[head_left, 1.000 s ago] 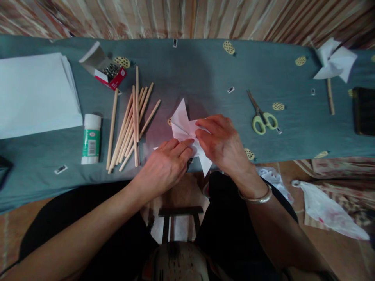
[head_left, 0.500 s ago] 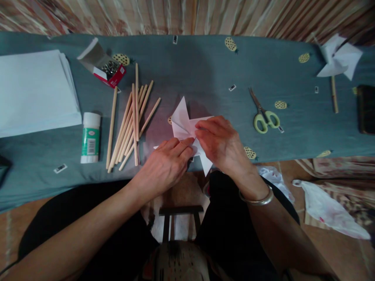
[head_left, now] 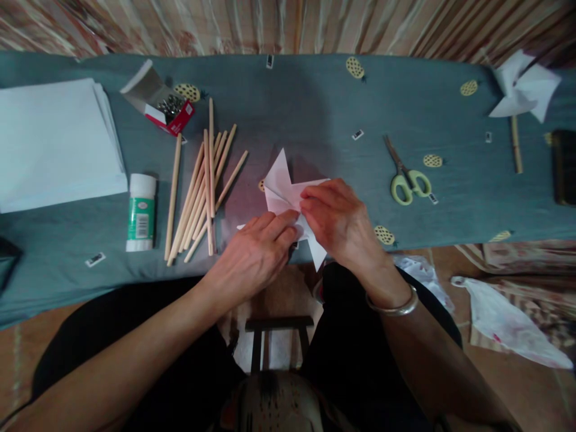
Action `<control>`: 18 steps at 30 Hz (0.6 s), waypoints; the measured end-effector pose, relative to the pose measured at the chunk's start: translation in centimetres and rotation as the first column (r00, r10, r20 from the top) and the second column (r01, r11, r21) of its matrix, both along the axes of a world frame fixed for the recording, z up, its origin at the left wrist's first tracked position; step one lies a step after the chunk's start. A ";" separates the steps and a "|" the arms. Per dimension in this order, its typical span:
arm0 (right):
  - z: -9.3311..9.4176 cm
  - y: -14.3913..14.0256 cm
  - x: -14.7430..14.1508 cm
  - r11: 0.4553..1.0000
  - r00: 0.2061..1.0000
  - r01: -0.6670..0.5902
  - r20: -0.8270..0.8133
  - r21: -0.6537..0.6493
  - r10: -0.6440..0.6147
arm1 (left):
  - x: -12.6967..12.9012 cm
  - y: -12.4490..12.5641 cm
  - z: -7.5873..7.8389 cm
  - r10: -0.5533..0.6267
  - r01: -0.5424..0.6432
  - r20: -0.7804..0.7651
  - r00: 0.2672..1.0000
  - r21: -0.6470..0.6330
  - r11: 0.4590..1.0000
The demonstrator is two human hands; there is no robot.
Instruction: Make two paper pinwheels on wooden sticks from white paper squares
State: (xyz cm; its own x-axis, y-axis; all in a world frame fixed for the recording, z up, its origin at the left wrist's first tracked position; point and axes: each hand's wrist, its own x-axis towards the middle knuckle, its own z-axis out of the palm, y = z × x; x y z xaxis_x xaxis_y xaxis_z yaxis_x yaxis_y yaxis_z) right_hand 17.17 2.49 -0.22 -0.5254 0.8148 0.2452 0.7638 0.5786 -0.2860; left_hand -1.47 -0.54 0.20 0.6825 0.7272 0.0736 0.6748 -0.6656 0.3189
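Observation:
A white paper pinwheel (head_left: 278,180) with folded, pointed blades lies at the near edge of the cloth-covered table. From the left, my left hand (head_left: 258,249) presses its fingers onto the paper near the centre. My right hand (head_left: 335,216) pinches the folded paper at the middle from the other side, fingers closed together. Both sets of fingertips meet near the pinwheel's centre, so what lies beneath them is hidden. Left of the paper is a loose pile of wooden sticks (head_left: 202,186). A pair of scissors (head_left: 405,174) with green handles rests to the right.
A green-and-white glue stick (head_left: 141,213) stands left of the sticks. Behind it are an open red box (head_left: 173,117) of metal pins and a stack of white paper (head_left: 54,144). At the far right lie a finished-looking pinwheel on a stick (head_left: 517,93) and a dark phone-like object (head_left: 564,168).
Both hands stay in the same place on the paper pinwheel. The whole view has shifted very slightly; nothing else visibly differs.

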 end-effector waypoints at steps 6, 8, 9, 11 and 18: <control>-0.3 0.0 0.0 1.000 0.999 0.011 -0.044 -0.027 -0.012 | 0.1 0.3 0.1 -0.027 0.027 -0.010 1.000 0.005 1.000; -0.3 -0.1 0.0 1.000 0.999 0.009 -0.048 -0.020 -0.010 | 0.2 0.4 0.2 -0.039 0.039 -0.008 0.999 0.002 0.999; -0.4 -0.1 -0.1 1.000 0.999 0.007 -0.050 -0.018 -0.008 | 0.2 0.5 0.2 -0.047 0.047 -0.007 0.999 0.001 0.999; -0.3 -0.1 -0.2 1.000 0.998 0.002 -0.061 -0.017 -0.003 | 0.2 0.6 0.3 -0.054 0.054 -0.009 0.999 -0.003 0.999; 0.1 1.6 1.9 0.971 0.916 0.233 -0.324 -0.046 -0.235 | 0.3 0.7 0.5 -0.046 0.046 -0.020 0.999 -0.008 0.999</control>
